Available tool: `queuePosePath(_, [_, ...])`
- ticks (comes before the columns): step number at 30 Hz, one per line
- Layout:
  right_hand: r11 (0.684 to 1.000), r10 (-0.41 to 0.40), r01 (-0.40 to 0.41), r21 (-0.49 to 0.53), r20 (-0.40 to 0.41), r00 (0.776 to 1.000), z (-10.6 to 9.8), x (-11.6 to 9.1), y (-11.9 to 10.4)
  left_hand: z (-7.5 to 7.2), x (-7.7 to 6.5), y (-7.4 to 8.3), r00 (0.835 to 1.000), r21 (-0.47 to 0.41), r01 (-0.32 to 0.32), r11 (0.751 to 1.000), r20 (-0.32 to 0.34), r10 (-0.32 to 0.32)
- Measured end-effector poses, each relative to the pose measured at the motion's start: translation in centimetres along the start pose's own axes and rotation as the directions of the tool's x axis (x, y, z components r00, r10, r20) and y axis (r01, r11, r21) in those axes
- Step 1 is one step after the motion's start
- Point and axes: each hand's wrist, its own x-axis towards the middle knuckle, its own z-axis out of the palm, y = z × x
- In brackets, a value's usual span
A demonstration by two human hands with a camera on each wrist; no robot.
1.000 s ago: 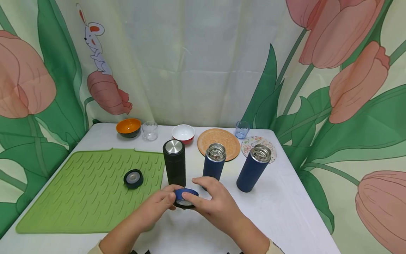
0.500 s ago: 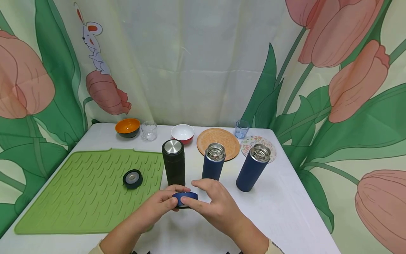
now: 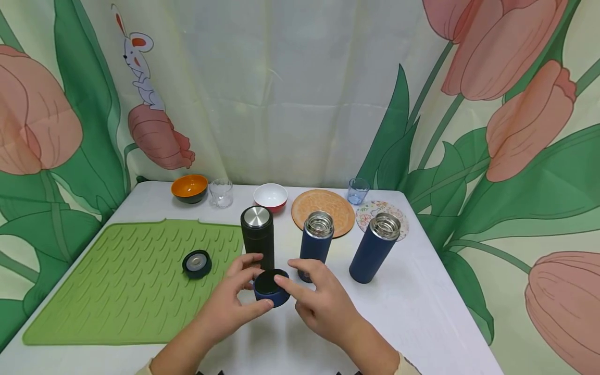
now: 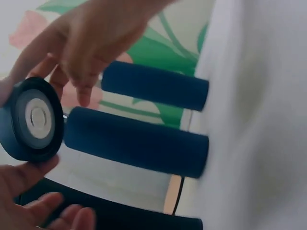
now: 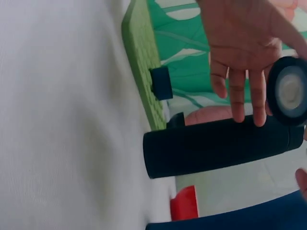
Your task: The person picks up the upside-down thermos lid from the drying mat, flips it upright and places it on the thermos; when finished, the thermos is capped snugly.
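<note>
My left hand [image 3: 229,299] holds a blue bottle lid [image 3: 273,296] by its edge, between thumb and fingers. The lid's dark top tilts toward the head camera, while the left wrist view shows its pale round underside [image 4: 38,120]. One extended finger of my right hand [image 3: 328,302] touches the lid's top; its other fingers stand off it. Just beyond the hands is an upright black bottle [image 3: 259,239] with a silver cap. Two open blue bottles, a nearer-middle one [image 3: 316,245] and a right one [image 3: 372,255], show bare steel mouths.
A green mat [image 3: 140,281] covers the table's left side, with a dark lid [image 3: 197,264] lying on it. Along the back are an orange bowl [image 3: 189,187], a glass mug [image 3: 221,192], a white bowl [image 3: 271,197], a round board [image 3: 323,205], a blue glass [image 3: 358,191] and a floral plate [image 3: 398,219].
The blue lid has turned from showing its side and underside to showing its dark top. My left fingers have spread and regripped it; my right hand has eased to a single finger's touch.
</note>
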Motion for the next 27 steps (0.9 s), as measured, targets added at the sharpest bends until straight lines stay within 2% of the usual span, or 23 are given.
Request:
queuePosePath(3, [0.98, 0.162, -0.167, 0.108, 0.049, 0.986, -0.1, -0.2, -0.1, 0.4, -0.2, -0.4, 0.991, 0.119, -0.095, 0.988, -0.08, 0.105])
queuePosePath(7, [0.916, 0.302, -0.322, 0.238, 0.118, 0.946, -0.5, -0.2, -0.3, 0.8, -0.5, -0.6, 0.97, 0.19, -0.188, 0.964, -0.117, 0.212])
queuePosePath(12, [0.88, 0.317, -0.355, 0.316, 0.168, 0.934, -0.6, -0.2, -0.3, 1.1, -0.8, -0.4, 0.956, 0.244, -0.224, 0.944, -0.133, 0.261])
queuePosePath(16, [0.851, 0.33, -0.373, 0.37, 0.176, 0.927, -0.5, -0.3, -0.2, 1.3, -0.9, -0.2, 0.952, 0.256, -0.243, 0.936, -0.125, 0.281])
queuePosePath(27, [0.759, 0.408, -0.45, 0.471, 0.195, 0.892, -0.6, -0.9, -0.3, 1.9, -0.6, 0.1, 0.96, 0.213, -0.241, 0.947, -0.088, 0.264])
